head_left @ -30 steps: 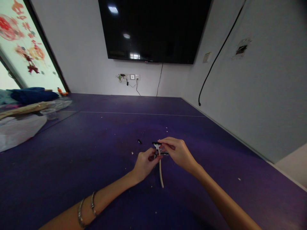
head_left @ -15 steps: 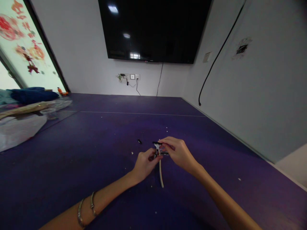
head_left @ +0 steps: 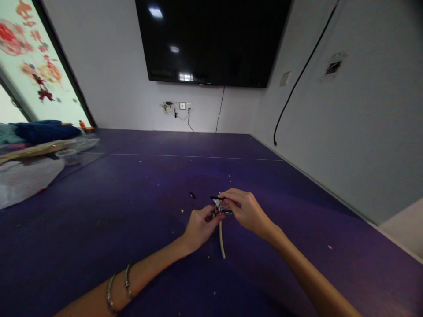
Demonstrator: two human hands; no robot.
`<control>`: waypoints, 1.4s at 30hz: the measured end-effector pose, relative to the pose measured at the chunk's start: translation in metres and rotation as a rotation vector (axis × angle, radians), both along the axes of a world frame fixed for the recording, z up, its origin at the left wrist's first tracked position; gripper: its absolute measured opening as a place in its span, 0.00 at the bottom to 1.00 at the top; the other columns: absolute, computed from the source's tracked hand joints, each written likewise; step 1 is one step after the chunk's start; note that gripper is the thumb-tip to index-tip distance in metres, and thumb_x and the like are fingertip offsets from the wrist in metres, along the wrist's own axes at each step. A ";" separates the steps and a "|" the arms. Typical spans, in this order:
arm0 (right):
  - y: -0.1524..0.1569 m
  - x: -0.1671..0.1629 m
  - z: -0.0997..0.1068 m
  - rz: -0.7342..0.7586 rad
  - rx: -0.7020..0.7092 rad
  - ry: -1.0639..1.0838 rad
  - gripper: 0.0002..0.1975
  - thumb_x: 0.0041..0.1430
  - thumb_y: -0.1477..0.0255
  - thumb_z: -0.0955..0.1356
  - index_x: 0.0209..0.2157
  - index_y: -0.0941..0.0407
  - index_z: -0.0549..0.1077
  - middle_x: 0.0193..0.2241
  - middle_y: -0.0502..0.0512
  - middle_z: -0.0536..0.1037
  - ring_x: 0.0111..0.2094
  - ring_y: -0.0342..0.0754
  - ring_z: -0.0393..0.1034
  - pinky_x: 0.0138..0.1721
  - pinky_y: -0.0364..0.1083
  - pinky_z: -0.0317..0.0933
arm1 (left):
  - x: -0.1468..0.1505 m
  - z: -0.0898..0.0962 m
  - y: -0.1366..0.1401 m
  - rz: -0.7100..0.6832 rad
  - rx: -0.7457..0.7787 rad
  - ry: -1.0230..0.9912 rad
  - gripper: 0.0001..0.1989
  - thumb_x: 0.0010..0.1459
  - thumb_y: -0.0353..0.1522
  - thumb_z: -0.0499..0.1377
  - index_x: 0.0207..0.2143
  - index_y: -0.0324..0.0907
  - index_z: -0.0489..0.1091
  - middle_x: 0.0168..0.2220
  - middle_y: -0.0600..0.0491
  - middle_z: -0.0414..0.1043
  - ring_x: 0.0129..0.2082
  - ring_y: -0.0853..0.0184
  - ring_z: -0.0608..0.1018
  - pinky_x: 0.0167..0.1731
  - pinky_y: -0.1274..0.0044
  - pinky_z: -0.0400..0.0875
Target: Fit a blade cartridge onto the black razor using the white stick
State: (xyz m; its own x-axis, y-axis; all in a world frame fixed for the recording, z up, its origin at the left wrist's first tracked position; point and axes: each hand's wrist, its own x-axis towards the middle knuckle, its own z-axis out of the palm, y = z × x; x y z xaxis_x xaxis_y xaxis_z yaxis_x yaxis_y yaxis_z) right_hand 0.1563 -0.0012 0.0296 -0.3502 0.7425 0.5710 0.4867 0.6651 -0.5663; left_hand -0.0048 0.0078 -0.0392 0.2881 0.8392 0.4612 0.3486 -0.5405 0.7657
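Near the middle of the head view, my left hand (head_left: 199,225) is closed, its thumb and fingers pinching a small silver-and-black fitting (head_left: 216,205). My right hand (head_left: 246,209) is closed too, with its fingertips pressed on the fitting's right side and on a thin dark part at its top. A short cream cable (head_left: 221,241) runs down from between the hands toward me. Its upper end is hidden by the fingers and the fitting. Beyond the left hand, a small black piece (head_left: 192,194) lies on the purple surface (head_left: 145,233).
Small white scraps (head_left: 182,211) are scattered about the surface. Bags and folded cloth (head_left: 48,132) lie at the far left. A black cable (head_left: 299,77) hangs down the right wall. A television (head_left: 211,42) is on the back wall, above sockets (head_left: 182,105).
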 end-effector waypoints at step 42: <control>-0.002 -0.039 -0.042 -0.130 -0.286 -0.149 0.15 0.57 0.70 0.63 0.19 0.59 0.69 0.15 0.46 0.65 0.17 0.38 0.55 0.20 0.40 0.45 | -0.007 0.032 0.016 -0.119 -0.439 -0.472 0.11 0.57 0.33 0.53 0.37 0.35 0.69 0.40 0.44 0.76 0.38 0.62 0.79 0.44 0.69 0.71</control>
State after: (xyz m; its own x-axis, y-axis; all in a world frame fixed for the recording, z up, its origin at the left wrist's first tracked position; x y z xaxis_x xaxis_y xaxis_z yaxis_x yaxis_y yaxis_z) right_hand 0.1175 -0.0032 -0.0127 -0.3064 0.9089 0.2829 0.6481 0.4169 -0.6373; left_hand -0.0118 0.0242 -0.0076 0.2408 0.9533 0.1825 -0.1222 -0.1567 0.9800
